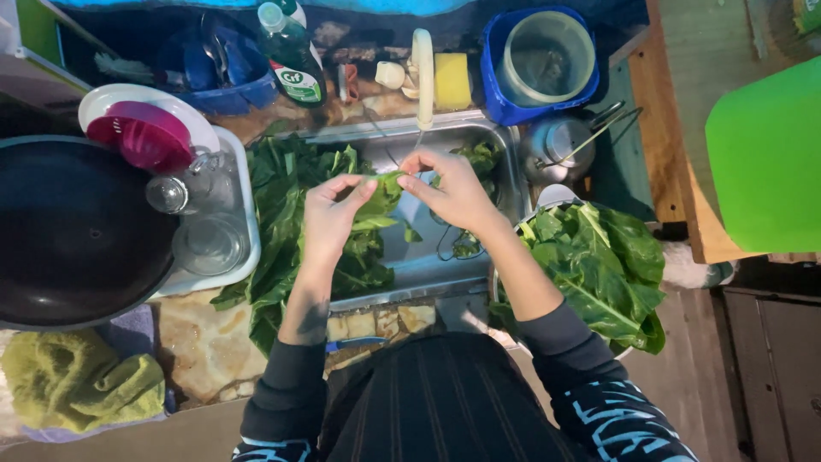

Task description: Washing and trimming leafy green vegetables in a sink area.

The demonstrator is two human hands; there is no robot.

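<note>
Both hands pinch one broad green leaf (380, 192) over the stainless steel sink (505, 171): the left hand (329, 218) has its grip clamped on the leaf's left end, the right hand (453, 192) on its right end, just below the pale tap spout (422, 77). Left of the sink basin's middle lies a heap of loose green leaves (282, 222), and right of the sink a round bowl piled with more greens (599, 265) sits on the tabletop, while a clear glass jar (209, 244) stands in the white tray left of it.
</note>
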